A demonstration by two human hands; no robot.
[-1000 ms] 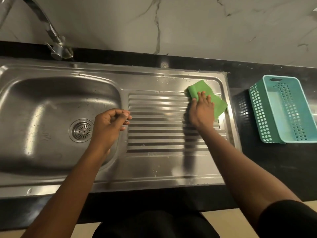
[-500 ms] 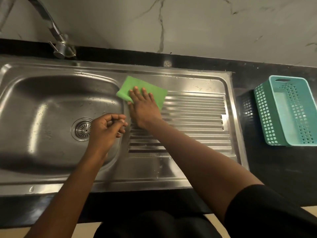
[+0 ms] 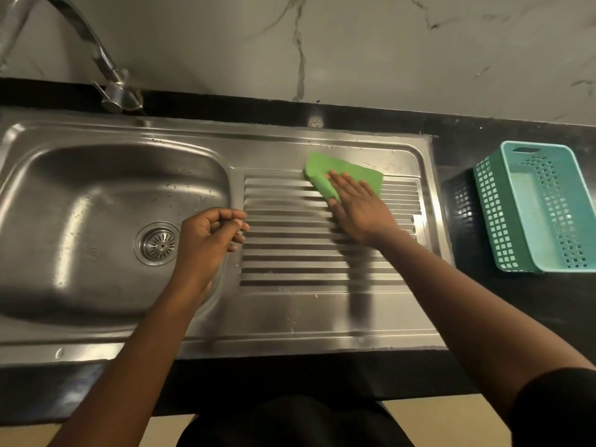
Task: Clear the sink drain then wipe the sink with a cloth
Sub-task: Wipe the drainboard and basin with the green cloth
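Observation:
A green cloth (image 3: 325, 171) lies flat on the upper part of the steel sink's ribbed drainboard (image 3: 290, 262). My right hand (image 3: 358, 209) presses on the cloth with fingers spread flat, covering its lower edge. My left hand (image 3: 209, 237) hovers over the right rim of the sink basin (image 3: 80, 201) with fingers curled loosely together; whether anything is in them I cannot tell. The round metal drain strainer (image 3: 158, 244) sits in the basin floor just left of that hand, and nothing lies on it.
A curved steel tap (image 3: 106, 82) rises at the back left. A teal plastic basket (image 3: 545, 208) stands on the black counter (image 3: 503, 301) to the right of the sink. A marble wall runs behind.
My right hand slid the green cloth from the drainboard's far right to its left end, then back toward the right. My left hand has stayed curled near the basin's edge.

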